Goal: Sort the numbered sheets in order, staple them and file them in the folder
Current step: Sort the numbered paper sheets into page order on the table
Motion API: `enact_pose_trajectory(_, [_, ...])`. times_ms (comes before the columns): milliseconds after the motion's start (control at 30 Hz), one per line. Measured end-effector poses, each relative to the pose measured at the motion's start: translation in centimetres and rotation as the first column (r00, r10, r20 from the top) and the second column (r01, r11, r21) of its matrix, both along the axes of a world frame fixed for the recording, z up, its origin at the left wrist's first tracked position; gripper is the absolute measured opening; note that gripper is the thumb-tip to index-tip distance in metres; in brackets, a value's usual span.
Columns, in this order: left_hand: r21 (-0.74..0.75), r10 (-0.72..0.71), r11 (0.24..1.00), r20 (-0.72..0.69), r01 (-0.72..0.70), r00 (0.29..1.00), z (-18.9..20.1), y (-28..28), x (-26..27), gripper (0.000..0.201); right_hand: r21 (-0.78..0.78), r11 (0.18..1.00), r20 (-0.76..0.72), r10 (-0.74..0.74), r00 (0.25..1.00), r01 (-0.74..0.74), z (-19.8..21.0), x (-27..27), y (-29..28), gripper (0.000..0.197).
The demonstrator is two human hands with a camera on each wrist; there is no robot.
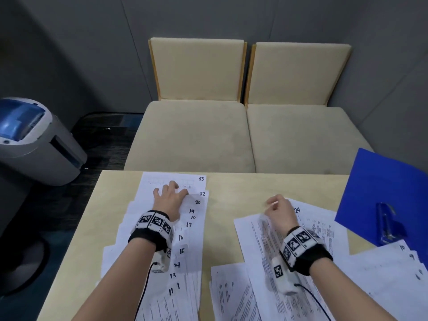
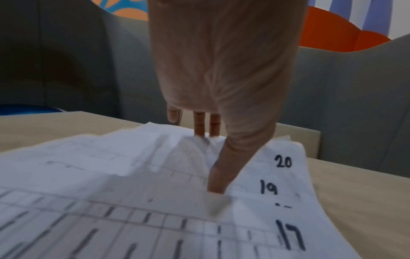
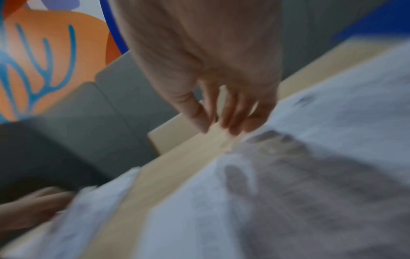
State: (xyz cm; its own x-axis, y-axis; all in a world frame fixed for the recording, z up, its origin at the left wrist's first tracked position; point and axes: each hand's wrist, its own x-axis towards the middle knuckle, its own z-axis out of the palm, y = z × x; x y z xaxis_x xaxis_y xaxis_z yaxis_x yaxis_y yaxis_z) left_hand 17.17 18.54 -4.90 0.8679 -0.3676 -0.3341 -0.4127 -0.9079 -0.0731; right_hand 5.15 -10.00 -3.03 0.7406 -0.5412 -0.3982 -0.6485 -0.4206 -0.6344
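Observation:
A fanned column of numbered sheets (image 1: 185, 228) runs down the left of the table, with corners reading 11 to 23. My left hand (image 1: 171, 192) lies flat on its far end, fingers straight. In the left wrist view the left hand (image 2: 210, 157) presses the sheets (image 2: 133, 175) beside 19 and 20. My right hand (image 1: 276, 206) is blurred and hovers over sheet 24 (image 1: 310, 218), fingers loosely bent and holding nothing. The right wrist view shows the right hand (image 3: 218, 125) with its fingertips just above the sheet's edge (image 3: 310, 140). A blue folder (image 1: 370, 188) lies at the right with a blue stapler (image 1: 386, 225) on it.
More printed sheets (image 1: 231, 295) lie loose at the front centre, and a stack marked 10 and 9 (image 1: 393, 269) at the front right. Two beige chairs (image 1: 196, 135) stand beyond the table's far edge (image 1: 266, 174). A grey and blue machine (image 1: 34, 140) stands on the floor at the left.

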Motion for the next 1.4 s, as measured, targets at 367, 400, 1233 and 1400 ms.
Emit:
enact_pose_trajectory(367, [-0.010,0.165,0.986,-0.131,-0.168,0.978,0.3,-3.4,2.2,0.098,-0.107,0.992,-0.397,-0.100,0.912,0.062,-0.3,-5.3,-6.4,0.084])
enact_pose_trajectory(400, [-0.040,0.173,0.983,-0.119,-0.179,0.978,0.4,-3.6,2.4,0.097,-0.087,0.994,-0.398,-0.092,0.913,0.062,-0.2,-5.3,-6.6,0.083])
enact_pose_trajectory(1233, [-0.468,0.111,0.884,0.265,0.027,0.958,3.3,-0.4,1.3,0.013,0.525,0.824,0.118,-0.317,0.941,0.212,-0.1,9.4,2.7,0.031])
enact_pose_trajectory(1400, [-0.462,0.123,0.887,0.227,-0.004,0.966,2.8,-0.6,0.9,0.012,0.434,0.894,0.063,0.095,0.993,-0.113,-1.6,10.3,9.2,0.028])
